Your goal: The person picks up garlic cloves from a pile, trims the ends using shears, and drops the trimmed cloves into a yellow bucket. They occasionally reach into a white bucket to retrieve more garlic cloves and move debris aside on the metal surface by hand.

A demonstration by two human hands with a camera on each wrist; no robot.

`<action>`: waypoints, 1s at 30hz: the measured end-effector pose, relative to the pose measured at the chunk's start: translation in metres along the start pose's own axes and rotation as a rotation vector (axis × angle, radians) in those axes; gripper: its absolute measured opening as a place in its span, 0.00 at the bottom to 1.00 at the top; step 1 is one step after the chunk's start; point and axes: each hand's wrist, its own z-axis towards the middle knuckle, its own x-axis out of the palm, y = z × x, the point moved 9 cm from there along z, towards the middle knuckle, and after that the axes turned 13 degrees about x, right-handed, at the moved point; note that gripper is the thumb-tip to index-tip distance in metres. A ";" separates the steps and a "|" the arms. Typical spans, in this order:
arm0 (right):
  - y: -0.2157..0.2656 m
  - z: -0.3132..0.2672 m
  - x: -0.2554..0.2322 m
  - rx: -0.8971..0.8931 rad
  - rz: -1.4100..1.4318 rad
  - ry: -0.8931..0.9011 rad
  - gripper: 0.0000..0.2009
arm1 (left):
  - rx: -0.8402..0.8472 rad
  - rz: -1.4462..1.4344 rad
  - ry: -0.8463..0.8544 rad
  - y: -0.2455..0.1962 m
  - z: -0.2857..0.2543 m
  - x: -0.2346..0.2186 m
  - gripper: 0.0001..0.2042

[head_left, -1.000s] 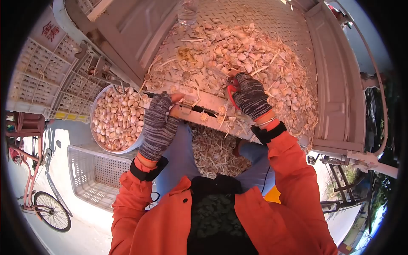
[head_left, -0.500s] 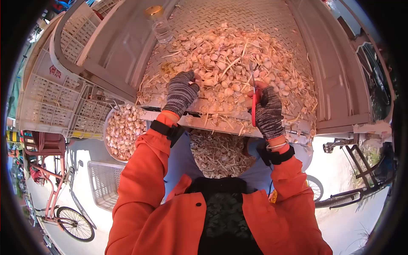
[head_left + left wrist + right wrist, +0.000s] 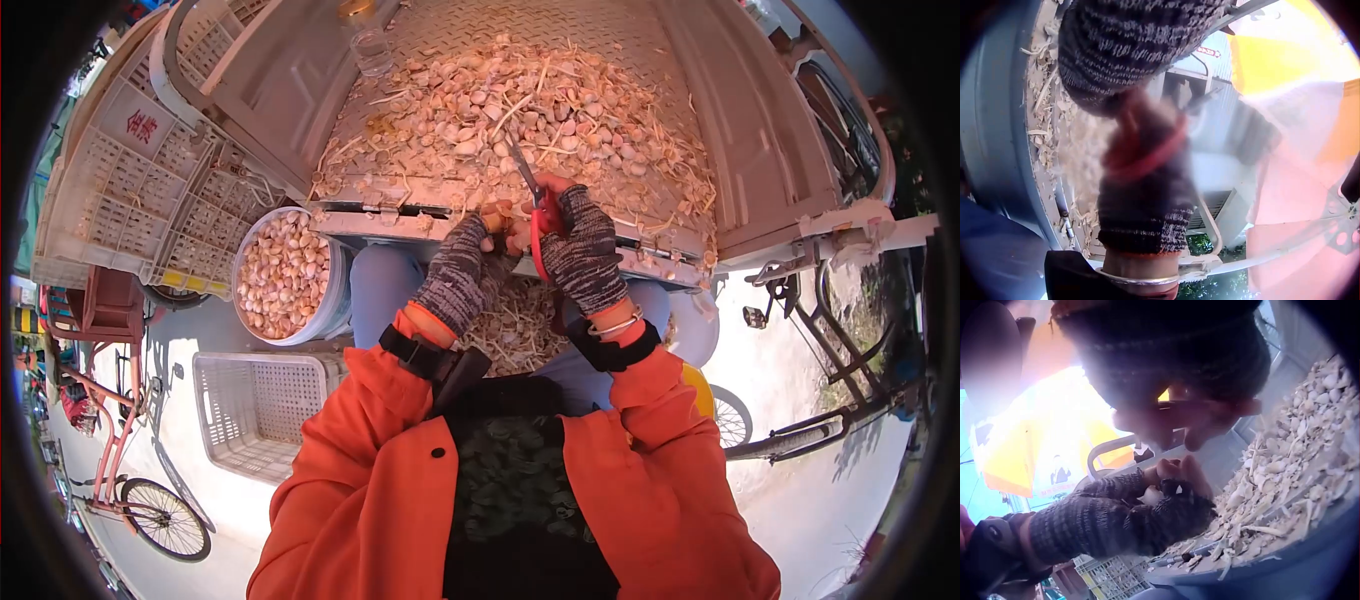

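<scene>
Red-handled scissors (image 3: 537, 238) are gripped in my right hand (image 3: 588, 255), their blades pointing up and away over the truck bed. Close beside it, my left hand (image 3: 458, 275) has its fingers curled in a striped fingerless glove. A pale garlic clove (image 3: 1151, 496) shows within the left hand's grip in the right wrist view. Both hands meet over the bed's front edge, above my lap. Beyond them spreads a heap of garlic (image 3: 590, 115) with dry stalks and skins. The left wrist view shows the right hand and scissors blurred.
At left stands a white bucket (image 3: 340, 295) filled with garlic cloves (image 3: 285, 280). Below it sits a plastic crate (image 3: 225, 440). A jar with a golden lid (image 3: 372, 52) is at the bed's back left. Metal side panels (image 3: 755, 130) flank the bed. Trimmings (image 3: 515, 335) lie between my knees.
My left hand reached to the heap, then came back toward my body. My right hand, with the scissors, moved left and nearer to it. The head view shifted as well.
</scene>
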 end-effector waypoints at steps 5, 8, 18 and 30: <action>-0.025 0.000 0.000 -0.036 0.041 -0.024 0.22 | 0.130 0.204 0.324 0.000 0.002 0.014 0.12; -0.024 -0.004 0.003 0.071 0.169 0.092 0.24 | 0.230 0.455 0.233 -0.015 -0.008 0.010 0.12; -0.061 -0.009 0.007 0.305 0.614 0.121 0.25 | 0.391 0.999 0.361 -0.028 -0.019 0.026 0.11; -0.067 -0.009 0.010 0.318 0.362 -0.119 0.24 | 0.375 1.136 0.386 -0.024 -0.007 0.018 0.10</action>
